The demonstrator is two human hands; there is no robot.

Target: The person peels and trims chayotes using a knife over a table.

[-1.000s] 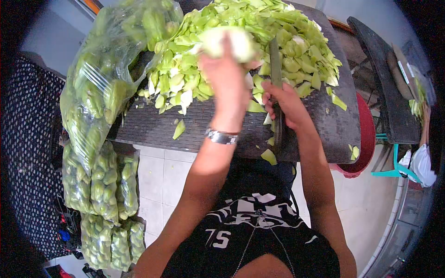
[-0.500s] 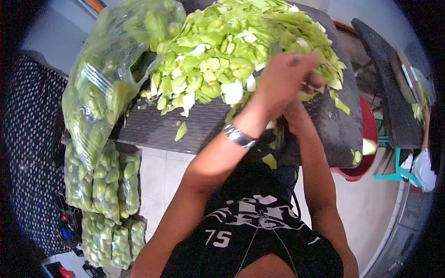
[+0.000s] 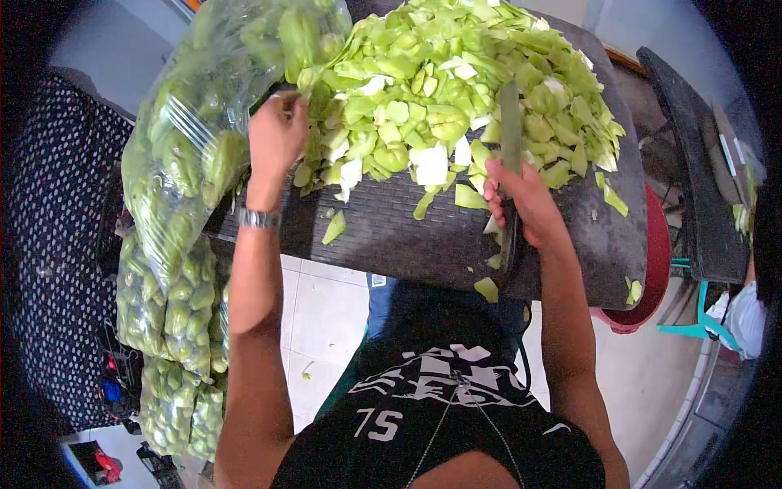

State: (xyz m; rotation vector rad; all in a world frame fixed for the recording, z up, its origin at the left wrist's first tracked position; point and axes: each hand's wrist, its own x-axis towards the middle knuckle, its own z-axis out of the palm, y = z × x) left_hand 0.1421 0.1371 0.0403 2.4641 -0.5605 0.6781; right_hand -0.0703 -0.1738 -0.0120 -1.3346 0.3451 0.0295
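My right hand (image 3: 521,200) is wrapped round the handle of a knife (image 3: 511,122), whose blade points away from me over the green peelings. My left hand (image 3: 279,134) is at the edge of the large clear bag (image 3: 175,155) of green chayotes, its fingers curled; whether anything is between them is hidden. A big heap of pale green peelings and pieces (image 3: 440,90) lies on the dark woven-textured table (image 3: 391,236). Loose scraps lie near its front edge.
Filled bags of chayotes (image 3: 167,318) are stacked at the lower left. A red tub (image 3: 652,277) stands beside the table's right edge. Farther right are a dark board-like surface (image 3: 692,179), a teal stool (image 3: 705,314) and part of another person at the edge.
My left hand has moved from the heap, across to my right hand, then left to the large bag. A pale object seen over the red tub half a second ago is gone from view.
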